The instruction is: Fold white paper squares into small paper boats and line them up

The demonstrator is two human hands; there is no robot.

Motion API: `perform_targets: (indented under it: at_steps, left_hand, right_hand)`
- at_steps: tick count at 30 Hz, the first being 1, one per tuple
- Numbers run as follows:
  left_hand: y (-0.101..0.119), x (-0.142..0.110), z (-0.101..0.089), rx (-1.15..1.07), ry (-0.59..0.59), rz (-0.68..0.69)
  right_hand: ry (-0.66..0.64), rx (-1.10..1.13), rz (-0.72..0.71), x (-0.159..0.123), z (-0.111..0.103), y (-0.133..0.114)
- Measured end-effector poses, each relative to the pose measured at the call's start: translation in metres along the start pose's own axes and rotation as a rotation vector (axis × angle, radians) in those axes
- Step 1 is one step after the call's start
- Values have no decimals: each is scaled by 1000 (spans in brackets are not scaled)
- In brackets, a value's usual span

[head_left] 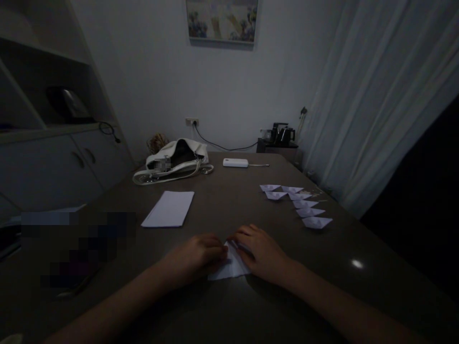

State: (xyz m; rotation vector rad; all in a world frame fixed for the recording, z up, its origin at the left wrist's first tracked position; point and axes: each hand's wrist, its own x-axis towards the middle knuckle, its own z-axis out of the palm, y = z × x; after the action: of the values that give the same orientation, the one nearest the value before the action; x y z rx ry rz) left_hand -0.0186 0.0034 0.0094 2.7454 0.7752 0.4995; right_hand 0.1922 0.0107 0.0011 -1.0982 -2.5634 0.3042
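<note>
A partly folded sheet of white paper (pixel 232 268) lies on the table in front of me, with a pointed top and a wider lower edge. My left hand (pixel 203 254) is closed on its left side, fingers curled near the tip. On the other side, my right hand (pixel 261 251) grips the right edge, its thumb low and its fingers bent over the top. The fingers partly cover the paper's upper part. Several folded paper boats (pixel 317 222) stand to the right, beyond my right hand. A stack of white paper (pixel 169 209) rests to the left, beyond my left hand.
At the far left of the brown table (pixel 229 205) sits an open white handbag (pixel 179 160) with its strap. A white power bank (pixel 235 163) with a short cable lies near the back edge. A black kettle (pixel 285 135) stands on a small cabinet behind the table.
</note>
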Motion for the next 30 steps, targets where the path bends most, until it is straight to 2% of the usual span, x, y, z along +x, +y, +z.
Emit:
perform_targets:
  at_steps: [6, 14, 30]
  left_hand:
    - [6, 3, -3, 33, -88, 6]
    - [6, 3, -1, 47, -96, -13]
    - [7, 4, -5, 1, -94, 5]
  right_hand:
    - [-4, 7, -4, 0, 1, 1]
    - [21, -6, -1, 0, 3, 0]
    - [-6, -31, -1, 0, 1, 0]
